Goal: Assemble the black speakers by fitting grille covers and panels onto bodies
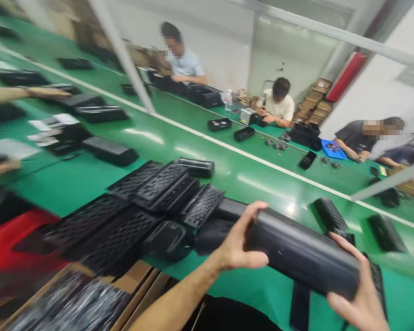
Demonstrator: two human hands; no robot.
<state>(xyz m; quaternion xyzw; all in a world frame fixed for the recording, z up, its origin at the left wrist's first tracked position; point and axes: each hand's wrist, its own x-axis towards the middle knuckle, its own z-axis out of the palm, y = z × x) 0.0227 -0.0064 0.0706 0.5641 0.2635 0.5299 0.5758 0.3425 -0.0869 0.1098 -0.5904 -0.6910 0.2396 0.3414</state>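
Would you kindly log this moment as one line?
left hand: grips black cylinder | right hand: grips its other end | below: green table

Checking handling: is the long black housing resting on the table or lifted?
Lifted: left hand and right hand grip the black housing ends above the green table.

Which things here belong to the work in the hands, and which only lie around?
In hand:
- black cylinder casing, gripped at its ends by left hand and right hand

Lying about:
- pile of black perforated grilles
- cardboard box
- blue tray
- water bottle
- green table
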